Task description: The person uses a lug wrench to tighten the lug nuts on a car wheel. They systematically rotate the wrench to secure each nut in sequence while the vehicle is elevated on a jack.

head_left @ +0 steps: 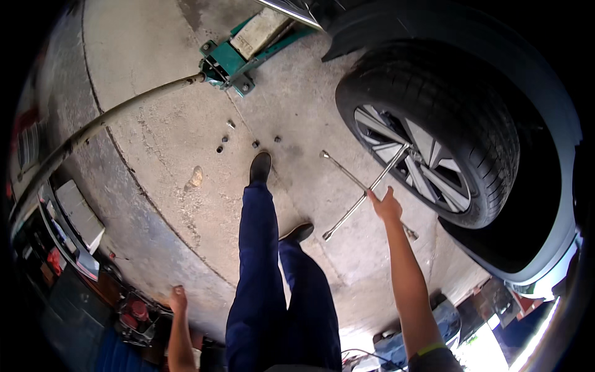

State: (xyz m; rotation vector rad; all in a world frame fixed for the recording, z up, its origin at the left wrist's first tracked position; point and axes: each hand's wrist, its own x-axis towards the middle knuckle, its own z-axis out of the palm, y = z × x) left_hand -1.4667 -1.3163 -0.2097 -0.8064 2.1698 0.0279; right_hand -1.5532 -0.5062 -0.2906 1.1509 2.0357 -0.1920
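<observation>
Concrete floor (310,189), cross wrench (369,190) — bar slanting rightward to wheel (427,134), right fingers (374,198) gripping wrench, left fingers (178,291) curled

The cross-shaped wrench (368,190) shines silver; the wheel rim (418,176) is silver and black; the tyre (434,87) is black, patterned with tread grooves; the jack (228,58) is green, its pole (118,111) dull tan with dark blotches; the person's trousers (258,242) are navy, shoes (261,166) black; the dark sleeve (435,359) has a yellow-green edge.
</observation>
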